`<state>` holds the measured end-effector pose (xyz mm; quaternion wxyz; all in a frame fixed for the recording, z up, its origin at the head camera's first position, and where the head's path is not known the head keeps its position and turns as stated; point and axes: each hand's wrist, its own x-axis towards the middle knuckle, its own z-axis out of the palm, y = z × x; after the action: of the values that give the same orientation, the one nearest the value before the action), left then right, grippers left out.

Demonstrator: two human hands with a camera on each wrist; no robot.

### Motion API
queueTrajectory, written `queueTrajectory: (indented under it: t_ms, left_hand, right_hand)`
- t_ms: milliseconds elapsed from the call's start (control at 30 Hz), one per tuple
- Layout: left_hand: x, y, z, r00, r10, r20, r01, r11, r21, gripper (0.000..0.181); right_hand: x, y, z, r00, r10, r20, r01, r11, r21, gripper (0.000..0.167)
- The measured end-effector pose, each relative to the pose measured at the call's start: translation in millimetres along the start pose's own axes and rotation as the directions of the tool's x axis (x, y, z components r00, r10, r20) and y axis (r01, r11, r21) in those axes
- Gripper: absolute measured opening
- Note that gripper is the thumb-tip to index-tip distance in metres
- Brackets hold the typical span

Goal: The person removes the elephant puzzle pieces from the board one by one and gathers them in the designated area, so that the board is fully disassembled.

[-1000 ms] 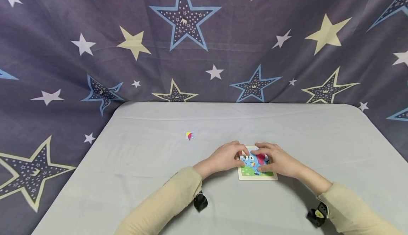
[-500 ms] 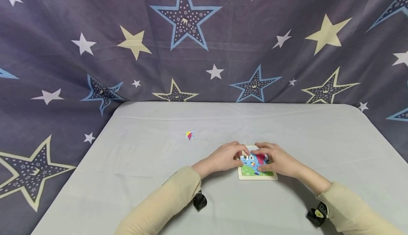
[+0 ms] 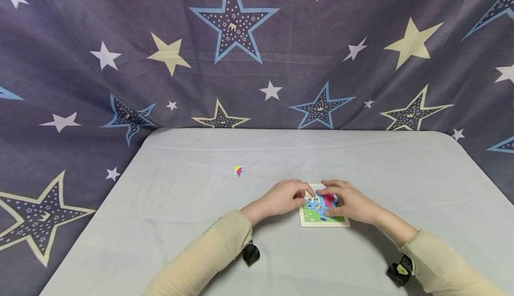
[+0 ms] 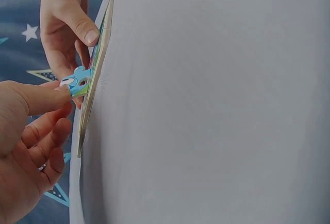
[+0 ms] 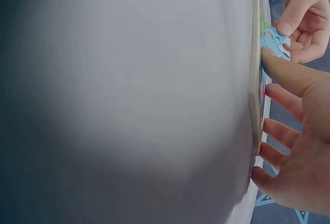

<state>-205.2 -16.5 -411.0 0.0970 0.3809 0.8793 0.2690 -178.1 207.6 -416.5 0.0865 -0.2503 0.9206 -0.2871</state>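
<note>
Left-hand grip (image 3: 282, 199) pinched a blue jigsaw piece (image 4: 79, 80) against the puzzle board (image 3: 325, 224); thin, likely light and stiff, it seemed best held by its edges. Beside it, the right-hand grip (image 3: 355, 203) rested spread on the puzzle board. Another piece (image 3: 239, 170) lay farther left on the worktop (image 3: 192, 171).

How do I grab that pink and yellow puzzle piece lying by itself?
Try pinching the loose piece by its opposite side edges, thumb and finger coming down from above. It looks thin and lies flat on the grey table, so the edges offer the grip, with nothing close beside it.
</note>
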Motion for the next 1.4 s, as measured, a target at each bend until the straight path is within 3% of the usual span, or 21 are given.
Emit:
queueTrajectory:
  t_ms: [300,600,833,967,1200,1400]
  left_hand:
    - [1.1,-0.1,0.0,1.000,-0.018,-0.020,0.017,0.999,-0.040,0.017]
    - [0.0,1.3,4.9,0.990,-0.120,-0.078,0.109,0.986,-0.128,0.012]
    - [0.0,-1.1,8.1,0.980,-0.172,-0.103,0.148,0.967,-0.208,0.012]
    - [0.4,-3.9,10.0,0.976,-0.188,-0.111,0.157,0.957,-0.244,0.012]
    - [1.0,-3.7,10.9,0.978,-0.165,-0.125,0.131,0.962,-0.239,0.012]
    - [1.7,-3.1,12.0,0.967,-0.221,-0.129,0.173,0.936,-0.306,0.010]
  right_hand:
    - [-0.5,-0.4,-0.5,1.000,-0.007,-0.002,0.007,1.000,-0.002,0.051]
    - [-1.5,-2.7,-1.7,1.000,0.010,0.006,-0.010,1.000,0.003,0.052]
    - [-1.1,-2.7,-1.7,1.000,0.008,0.005,-0.008,1.000,0.001,0.052]
    - [-0.8,-2.8,-1.9,1.000,0.006,0.006,-0.006,1.000,0.005,0.052]
    - [-0.2,-2.2,-1.9,1.000,-0.004,-0.004,0.004,1.000,0.001,0.052]
    - [-0.7,-1.9,-1.3,1.000,-0.003,0.001,0.003,1.000,0.000,0.053]
